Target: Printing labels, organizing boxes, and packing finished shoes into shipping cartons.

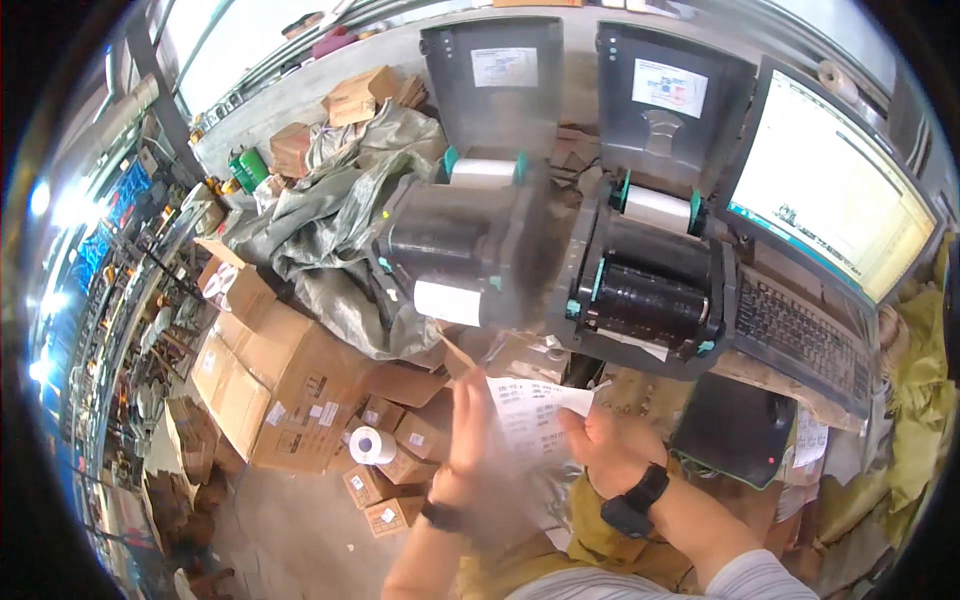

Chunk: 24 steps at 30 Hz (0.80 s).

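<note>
A white sheet of printed labels (pixel 530 425) hangs in front of me, between my hands. My right hand (pixel 612 448) grips its right side, the thumb lying over the face of the sheet. Alongside the left edge is my left hand (pixel 464 425), somewhat blurred, with its fingers stretched upward; its thumb is hidden, and whether it touches the sheet is unclear. Just beyond the hands stand two dark label printers with raised lids. A blank label sticks out of the left printer (pixel 445 240), and a strip of label shows at the front of the right printer (pixel 655 295).
To the right are a lit screen (pixel 835 180), a keyboard (pixel 800 320) and a black flat tray-like object (pixel 735 428). Large cardboard boxes (pixel 300 400) stand at left, with a white label roll (pixel 372 446) on small cartons. Grey sheeting (pixel 340 250) lies behind them.
</note>
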{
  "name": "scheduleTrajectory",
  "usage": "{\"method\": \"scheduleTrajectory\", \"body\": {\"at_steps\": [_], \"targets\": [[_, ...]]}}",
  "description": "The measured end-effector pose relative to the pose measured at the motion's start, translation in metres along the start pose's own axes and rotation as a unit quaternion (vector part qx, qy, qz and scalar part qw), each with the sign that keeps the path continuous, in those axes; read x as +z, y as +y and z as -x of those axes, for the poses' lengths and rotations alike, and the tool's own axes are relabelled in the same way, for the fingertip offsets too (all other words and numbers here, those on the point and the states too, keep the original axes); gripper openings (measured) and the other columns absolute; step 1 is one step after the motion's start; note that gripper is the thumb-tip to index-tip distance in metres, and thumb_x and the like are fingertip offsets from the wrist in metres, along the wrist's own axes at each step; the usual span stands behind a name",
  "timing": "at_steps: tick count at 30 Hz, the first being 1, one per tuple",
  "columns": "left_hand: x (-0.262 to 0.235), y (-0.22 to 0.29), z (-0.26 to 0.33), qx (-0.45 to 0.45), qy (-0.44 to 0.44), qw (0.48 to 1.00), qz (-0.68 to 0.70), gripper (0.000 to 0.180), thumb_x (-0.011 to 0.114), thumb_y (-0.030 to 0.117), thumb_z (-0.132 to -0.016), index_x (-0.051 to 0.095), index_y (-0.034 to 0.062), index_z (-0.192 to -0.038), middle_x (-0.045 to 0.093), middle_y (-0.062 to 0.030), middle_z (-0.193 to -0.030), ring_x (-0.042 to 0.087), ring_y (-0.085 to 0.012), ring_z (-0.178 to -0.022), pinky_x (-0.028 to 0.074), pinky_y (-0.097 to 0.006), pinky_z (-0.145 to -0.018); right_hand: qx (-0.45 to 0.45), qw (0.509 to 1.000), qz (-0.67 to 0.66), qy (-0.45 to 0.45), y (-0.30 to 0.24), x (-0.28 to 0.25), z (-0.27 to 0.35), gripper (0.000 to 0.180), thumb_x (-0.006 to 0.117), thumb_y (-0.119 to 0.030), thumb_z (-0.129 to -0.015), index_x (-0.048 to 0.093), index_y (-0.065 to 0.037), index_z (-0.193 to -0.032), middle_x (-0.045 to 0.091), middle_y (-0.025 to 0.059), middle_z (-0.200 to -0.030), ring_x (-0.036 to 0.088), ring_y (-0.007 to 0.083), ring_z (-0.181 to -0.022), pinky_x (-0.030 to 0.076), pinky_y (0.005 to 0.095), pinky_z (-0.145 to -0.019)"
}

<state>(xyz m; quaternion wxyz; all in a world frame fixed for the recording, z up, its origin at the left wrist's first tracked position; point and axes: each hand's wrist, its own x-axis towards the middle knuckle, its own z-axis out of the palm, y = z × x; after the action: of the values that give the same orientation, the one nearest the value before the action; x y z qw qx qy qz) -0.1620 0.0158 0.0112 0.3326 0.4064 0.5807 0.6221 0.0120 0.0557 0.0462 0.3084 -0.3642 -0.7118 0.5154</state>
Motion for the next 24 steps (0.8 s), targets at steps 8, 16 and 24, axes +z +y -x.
{"method": "scheduleTrajectory", "body": {"at_steps": [8, 16, 24], "targets": [[-0.066, -0.037, -0.11, 0.011, 0.108, 0.993, 0.048, 0.051, 0.048, 0.024, -0.088, 0.028, 0.0015, -0.13, 0.028, -0.0139, -0.132, 0.028, -0.0235, -0.123, 0.024, -0.032, -0.101, -0.085, 0.992, -0.081, -0.049, 0.052, 0.012, -0.009, 0.03, 0.053, -0.013, -0.084, 0.051, -0.003, -0.112, 0.063, 0.0103, -0.095, 0.06, 0.0134, -0.082, 0.047, 0.0288, -0.072], [-0.069, -0.011, -0.131, 0.072, 0.227, 0.967, -0.093, 0.031, 0.049, 0.028, -0.089, 0.055, -0.0022, -0.097, 0.055, -0.0014, -0.08, 0.047, -0.0078, -0.071, 0.039, -0.022, -0.063, -0.097, 0.993, -0.022, -0.066, 0.052, 0.01, -0.011, 0.027, 0.056, -0.015, -0.082, 0.053, -0.003, -0.106, 0.064, 0.0096, -0.082, 0.06, 0.0114, -0.072, 0.049, 0.0288, -0.065], [-0.082, -0.02, -0.11, 0.035, 0.197, 0.968, -0.153, 0.031, 0.049, 0.027, -0.089, 0.056, -0.0035, -0.084, 0.055, -0.0013, -0.069, 0.045, -0.007, -0.062, 0.038, -0.023, -0.056, -0.045, 0.959, -0.27, -0.069, 0.052, 0.011, -0.015, 0.031, 0.052, -0.007, -0.085, 0.049, 0.0, -0.115, 0.06, 0.0043, -0.098, 0.053, 0.0074, -0.086, 0.045, 0.0247, -0.075]]}}
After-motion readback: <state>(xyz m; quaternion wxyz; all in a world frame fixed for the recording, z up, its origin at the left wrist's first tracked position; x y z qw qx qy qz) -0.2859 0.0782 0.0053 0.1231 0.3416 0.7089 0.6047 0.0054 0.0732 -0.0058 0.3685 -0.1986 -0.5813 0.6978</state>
